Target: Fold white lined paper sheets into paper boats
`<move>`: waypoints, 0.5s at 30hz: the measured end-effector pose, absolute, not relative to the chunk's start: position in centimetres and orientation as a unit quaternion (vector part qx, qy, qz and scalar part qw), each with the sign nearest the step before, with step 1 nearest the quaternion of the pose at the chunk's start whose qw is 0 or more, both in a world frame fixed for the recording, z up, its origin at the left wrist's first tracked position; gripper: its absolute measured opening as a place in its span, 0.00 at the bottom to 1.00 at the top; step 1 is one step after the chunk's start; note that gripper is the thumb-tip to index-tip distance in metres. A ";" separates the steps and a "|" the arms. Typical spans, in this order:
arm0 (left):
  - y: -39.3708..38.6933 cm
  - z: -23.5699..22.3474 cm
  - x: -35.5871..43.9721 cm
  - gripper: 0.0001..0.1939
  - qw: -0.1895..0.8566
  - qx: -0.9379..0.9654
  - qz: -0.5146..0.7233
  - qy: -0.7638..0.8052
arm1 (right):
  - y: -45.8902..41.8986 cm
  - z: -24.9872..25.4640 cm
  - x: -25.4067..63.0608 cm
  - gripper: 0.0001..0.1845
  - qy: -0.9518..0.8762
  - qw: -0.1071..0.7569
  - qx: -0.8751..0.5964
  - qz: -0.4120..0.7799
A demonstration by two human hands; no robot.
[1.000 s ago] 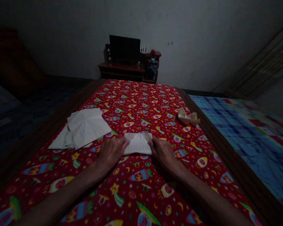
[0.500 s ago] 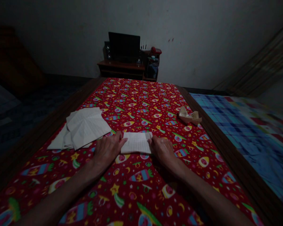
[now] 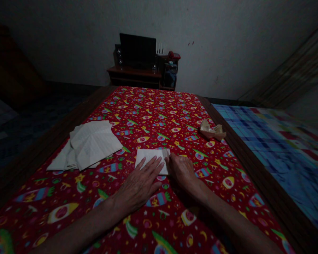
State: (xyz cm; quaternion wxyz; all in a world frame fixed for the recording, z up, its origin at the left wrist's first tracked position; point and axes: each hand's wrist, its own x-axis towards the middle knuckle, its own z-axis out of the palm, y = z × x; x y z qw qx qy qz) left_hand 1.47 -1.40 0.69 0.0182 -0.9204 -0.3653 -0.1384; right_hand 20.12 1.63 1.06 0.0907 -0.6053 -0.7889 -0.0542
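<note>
A folded sheet of paper [image 3: 145, 153], pale and roughly rectangular, lies on the red patterned cloth [image 3: 161, 109] in front of me. Across its near part rests my left hand [image 3: 141, 180], palm down with fingers stretched out and nothing gripped. My right hand [image 3: 181, 171] has its fingers curled at the paper's right edge, pinching it there; the fingertips are partly hidden. To the left is a stack of creased paper sheets [image 3: 95, 143]. A folded paper boat shape [image 3: 212, 131] sits toward the right side of the cloth.
Dark wooden borders [image 3: 243, 169] run along both sides of the cloth. Beyond its far end stands a desk [image 3: 134, 72] with a monitor [image 3: 137, 49], speakers and a red telephone [image 3: 174, 55]. A blue checked sheet [image 3: 257, 141] lies to the right.
My left hand has let go of the paper's left edge and moved right, flattening out on top of it. My right hand stays at the right edge.
</note>
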 end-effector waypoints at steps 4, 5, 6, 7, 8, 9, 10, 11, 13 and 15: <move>-1.3 0.4 1.2 0.26 0.017 -0.922 -0.133 -0.364 | 1.7 0.8 20.2 0.16 -0.793 0.099 -0.598 -0.056; -1.2 0.3 1.3 0.26 0.018 -0.922 -0.129 -0.365 | 1.7 0.7 20.2 0.16 -0.794 0.100 -0.598 -0.055; -1.2 0.3 1.3 0.26 0.020 -0.922 -0.127 -0.366 | 1.7 0.7 20.2 0.16 -0.794 0.100 -0.597 -0.056; -1.2 0.2 1.3 0.26 0.021 -0.922 -0.124 -0.367 | 1.7 0.7 20.2 0.15 -0.794 0.100 -0.598 -0.057; -1.3 0.2 1.3 0.25 0.022 -0.922 -0.123 -0.366 | 1.7 0.8 20.2 0.15 -0.793 0.099 -0.599 -0.058; -1.3 0.2 1.3 0.25 0.022 -0.922 -0.121 -0.366 | 1.7 0.9 20.3 0.15 -0.793 0.099 -0.599 -0.057; -1.3 0.2 1.3 0.25 0.022 -0.922 -0.120 -0.366 | 1.8 1.0 20.4 0.16 -0.795 0.099 -0.596 -0.055; -1.3 0.2 1.3 0.25 0.022 -0.922 -0.121 -0.366 | 1.8 1.3 20.6 0.16 -0.798 0.099 -0.593 -0.055; -1.4 0.1 1.3 0.26 0.023 -0.922 -0.126 -0.366 | 1.7 1.9 20.8 0.15 -0.801 0.104 -0.586 -0.066; -1.5 0.1 1.3 0.26 0.022 -0.921 -0.134 -0.365 | 1.2 2.4 20.8 0.14 -0.799 0.114 -0.583 -0.090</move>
